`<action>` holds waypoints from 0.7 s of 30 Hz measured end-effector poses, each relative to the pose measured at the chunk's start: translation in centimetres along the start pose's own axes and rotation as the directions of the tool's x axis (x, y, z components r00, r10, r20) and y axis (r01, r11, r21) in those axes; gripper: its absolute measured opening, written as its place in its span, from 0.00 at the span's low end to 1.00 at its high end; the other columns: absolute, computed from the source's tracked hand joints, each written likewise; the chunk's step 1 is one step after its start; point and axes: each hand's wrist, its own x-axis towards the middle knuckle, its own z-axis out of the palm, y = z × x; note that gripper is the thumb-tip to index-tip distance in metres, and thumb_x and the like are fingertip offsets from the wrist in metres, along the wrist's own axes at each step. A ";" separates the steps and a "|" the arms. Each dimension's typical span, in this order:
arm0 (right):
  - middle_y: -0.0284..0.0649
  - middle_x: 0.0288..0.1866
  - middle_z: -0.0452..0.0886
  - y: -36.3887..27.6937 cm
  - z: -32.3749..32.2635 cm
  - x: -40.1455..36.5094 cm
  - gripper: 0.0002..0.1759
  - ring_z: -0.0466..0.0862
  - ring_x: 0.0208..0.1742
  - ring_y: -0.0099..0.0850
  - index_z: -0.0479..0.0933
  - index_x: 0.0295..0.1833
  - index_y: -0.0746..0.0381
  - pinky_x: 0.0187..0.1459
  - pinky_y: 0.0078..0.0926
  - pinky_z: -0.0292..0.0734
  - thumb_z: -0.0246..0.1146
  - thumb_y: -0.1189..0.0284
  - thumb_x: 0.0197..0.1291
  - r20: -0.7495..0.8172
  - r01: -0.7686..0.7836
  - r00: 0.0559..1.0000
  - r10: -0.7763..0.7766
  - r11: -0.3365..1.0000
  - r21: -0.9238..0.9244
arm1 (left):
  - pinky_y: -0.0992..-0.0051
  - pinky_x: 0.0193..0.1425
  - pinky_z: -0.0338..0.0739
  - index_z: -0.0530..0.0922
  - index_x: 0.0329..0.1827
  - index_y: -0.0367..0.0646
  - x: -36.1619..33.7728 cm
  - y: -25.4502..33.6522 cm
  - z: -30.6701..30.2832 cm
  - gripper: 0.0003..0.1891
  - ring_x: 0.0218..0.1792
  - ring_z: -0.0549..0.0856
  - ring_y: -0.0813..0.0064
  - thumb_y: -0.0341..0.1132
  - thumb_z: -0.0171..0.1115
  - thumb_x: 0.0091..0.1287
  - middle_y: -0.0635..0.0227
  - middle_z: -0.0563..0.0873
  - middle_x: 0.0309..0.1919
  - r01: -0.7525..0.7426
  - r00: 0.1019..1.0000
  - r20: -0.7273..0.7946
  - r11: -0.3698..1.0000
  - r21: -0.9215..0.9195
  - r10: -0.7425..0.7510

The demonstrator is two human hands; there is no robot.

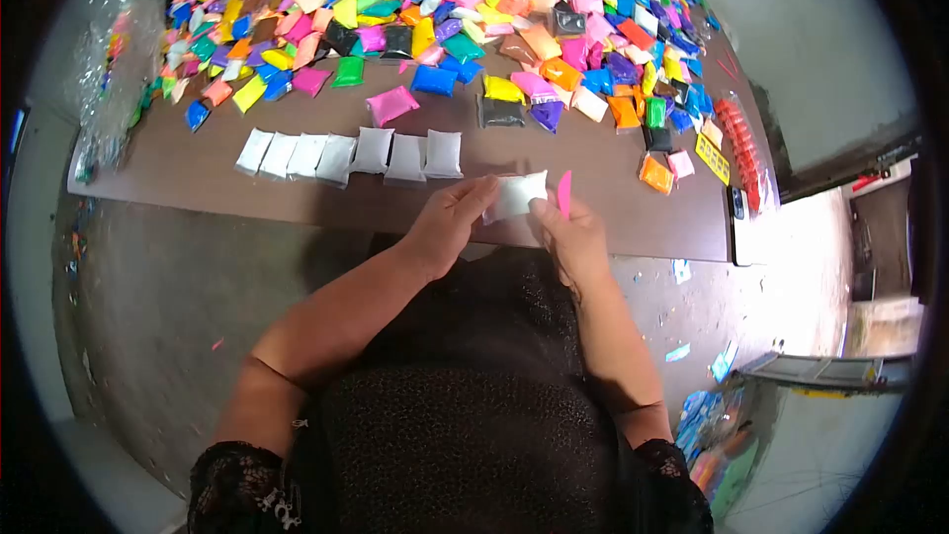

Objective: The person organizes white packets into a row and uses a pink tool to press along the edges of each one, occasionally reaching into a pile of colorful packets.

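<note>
Between my two hands, just above the table's near edge, is a small white packet (518, 195) in clear plastic. My left hand (451, 221) pinches its left end with thumb and fingers. My right hand (573, 235) grips the right end, thumb on top. A flat pink plastic tool (564, 194), perhaps a small knife, also sticks up from the right hand's fingers; its lower part is hidden. Left of the hands lies a row of several similar white packets (374, 150), side by side, some overlapping.
A large heap of colourful packets (425, 15) covers the far side of the brown table (593, 153). Crumpled clear plastic (109, 89) hangs at the left. On the right are a strip of red pieces (739, 148), a yellow card (713, 158) and a dark small object (737, 203).
</note>
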 end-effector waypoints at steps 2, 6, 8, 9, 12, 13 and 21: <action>0.26 0.26 0.75 -0.7 -0.3 0.2 0.12 0.66 0.21 0.13 0.82 0.50 0.66 0.22 0.12 0.58 0.67 0.73 0.64 0.014 -0.085 0.996 0.084 0.988 0.132 | 0.71 0.56 0.81 0.76 0.63 0.38 -0.1 -0.4 -0.1 0.20 0.51 0.82 0.76 0.44 0.54 0.77 0.68 0.83 0.50 0.008 1.000 -0.020 1.000 0.022 -0.008; 0.24 0.25 0.75 -0.2 -1.0 1.8 0.10 0.63 0.18 0.12 0.82 0.49 0.66 0.19 0.12 0.53 0.67 0.73 0.64 0.044 -0.107 0.994 0.100 0.971 0.215 | 0.72 0.52 0.82 0.76 0.63 0.38 -1.0 0.3 1.1 0.19 0.47 0.84 0.78 0.40 0.57 0.75 0.69 0.84 0.47 0.053 0.999 0.001 0.994 0.100 -0.053; 0.25 0.26 0.76 0.8 -1.5 2.9 0.11 0.63 0.18 0.12 0.82 0.49 0.65 0.19 0.12 0.53 0.67 0.73 0.64 0.080 -0.115 0.992 0.102 0.978 0.173 | 0.73 0.50 0.83 0.76 0.63 0.38 -1.0 0.3 1.3 0.19 0.45 0.84 0.78 0.38 0.59 0.74 0.69 0.84 0.47 0.015 1.000 0.009 0.985 0.174 -0.017; 0.26 0.28 0.78 1.1 -1.7 3.5 0.11 0.67 0.20 0.13 0.82 0.49 0.65 0.21 0.13 0.58 0.67 0.73 0.64 0.092 -0.119 0.989 0.113 0.991 0.060 | 0.74 0.49 0.83 0.75 0.63 0.38 -0.6 -0.2 0.9 0.19 0.44 0.84 0.78 0.36 0.59 0.74 0.68 0.84 0.47 0.049 0.999 -0.005 0.974 0.222 -0.049; 0.29 0.32 0.82 0.9 -2.5 4.0 0.12 0.74 0.28 0.15 0.82 0.50 0.65 0.29 0.15 0.68 0.67 0.72 0.64 0.148 -0.124 0.980 0.132 0.990 -0.061 | 0.76 0.47 0.83 0.76 0.64 0.38 -0.3 -1.1 0.5 0.19 0.42 0.85 0.79 0.34 0.61 0.73 0.68 0.85 0.45 0.084 0.996 -0.036 0.966 0.244 -0.077; 0.30 0.35 0.84 0.8 -2.6 4.1 0.12 0.78 0.33 0.17 0.82 0.50 0.65 0.35 0.17 0.73 0.68 0.71 0.64 0.180 -0.132 0.973 0.142 0.989 -0.068 | 0.77 0.45 0.83 0.76 0.64 0.38 -0.5 -1.2 0.5 0.19 0.39 0.85 0.80 0.34 0.61 0.72 0.68 0.86 0.44 0.090 0.996 -0.041 0.972 0.218 -0.083; 0.37 0.39 0.86 -1.8 -2.7 6.0 0.13 0.83 0.41 0.28 0.84 0.50 0.61 0.45 0.26 0.76 0.67 0.67 0.64 0.142 0.138 0.988 -0.068 0.812 -0.567 | 0.72 0.48 0.83 0.74 0.65 0.40 -2.2 0.5 -0.5 0.19 0.47 0.85 0.74 0.31 0.60 0.72 0.63 0.85 0.50 -0.065 0.981 -0.070 0.651 0.756 0.179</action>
